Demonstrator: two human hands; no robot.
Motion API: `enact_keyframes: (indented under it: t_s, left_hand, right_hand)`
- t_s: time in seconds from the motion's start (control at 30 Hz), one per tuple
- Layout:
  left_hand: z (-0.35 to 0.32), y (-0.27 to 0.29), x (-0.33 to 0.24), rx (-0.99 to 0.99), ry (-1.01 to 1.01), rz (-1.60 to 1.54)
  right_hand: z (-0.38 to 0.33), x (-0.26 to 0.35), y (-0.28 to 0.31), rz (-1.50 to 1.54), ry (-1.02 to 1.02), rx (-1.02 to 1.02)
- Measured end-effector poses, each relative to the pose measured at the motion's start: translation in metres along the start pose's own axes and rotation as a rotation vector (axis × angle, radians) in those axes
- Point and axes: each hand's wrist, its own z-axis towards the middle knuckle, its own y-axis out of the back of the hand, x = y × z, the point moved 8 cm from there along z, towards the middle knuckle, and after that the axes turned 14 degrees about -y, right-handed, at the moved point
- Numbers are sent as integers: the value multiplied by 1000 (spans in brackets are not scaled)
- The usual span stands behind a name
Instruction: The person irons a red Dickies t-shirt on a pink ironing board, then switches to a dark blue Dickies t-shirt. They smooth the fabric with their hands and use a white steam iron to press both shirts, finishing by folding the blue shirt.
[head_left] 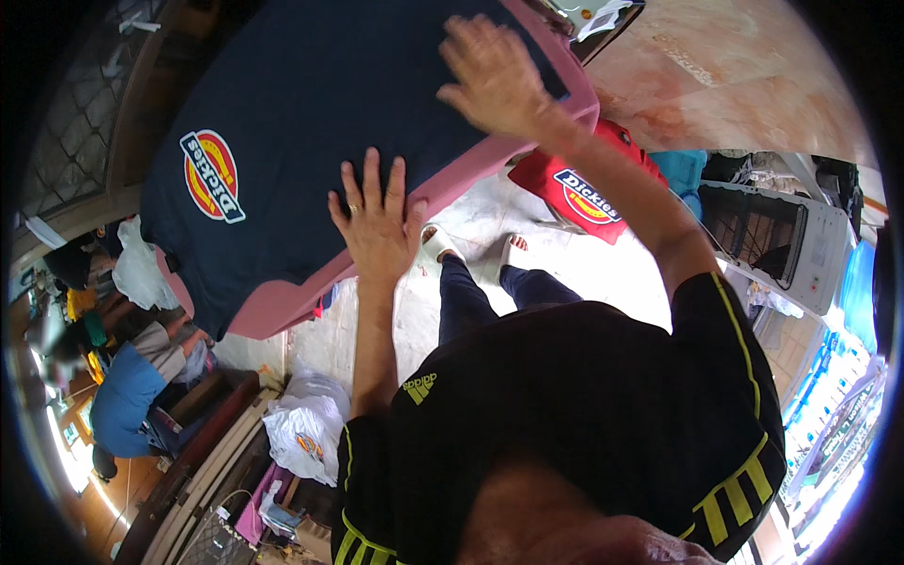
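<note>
A dark navy shirt (282, 104) with a round red and yellow printed badge lies spread over a pink table (306, 297) with a curved edge. My left hand (379, 221) rests flat on the shirt near the table's near edge, fingers spread, a ring on one finger. Farther off to the right, my right hand (496, 80) is over the shirt by the table's right edge. It looks slightly blurred, with fingers stretched out and nothing held. Whether its palm touches the cloth I cannot tell.
A red cloth item (589, 202) with a similar badge hangs beside the table's right side. White plastic bags (309, 428) lie at lower left, near a person in a blue top (127, 395). A white-framed appliance (777, 240) stands at right. My feet are on the pale floor (386, 330).
</note>
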Motion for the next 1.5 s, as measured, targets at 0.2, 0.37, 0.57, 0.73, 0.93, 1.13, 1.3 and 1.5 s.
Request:
enact_keyframes:
  t_s: [0.2,0.37,0.57,0.73,0.93,1.13,1.3,1.5]
  left_hand:
    - [-9,11,-23,9,-20,-183]
    - [24,31,30,-160,42,-386]
    - [139,-1,96,-91,-108,30]
    - [228,-38,192,-36,-55,53]
    - [280,-34,292,61,163,35]
    - [287,-40,323,201,338,-88]
    - [275,-37,325,-31,269,16]
    - [245,-18,235,-377,125,191]
  right_hand:
    - [-63,28,2,387,297,368]
    - [-37,-19,8,754,-10,536]
    - [35,35,-29,308,233,198]
    - [134,48,-82,224,280,177]
    - [278,-20,-129,20,-109,7]
    - [289,26,-111,-121,-106,-55]
    - [308,32,-123,33,-26,394]
    - [252,13,-119,29,-80,-81]
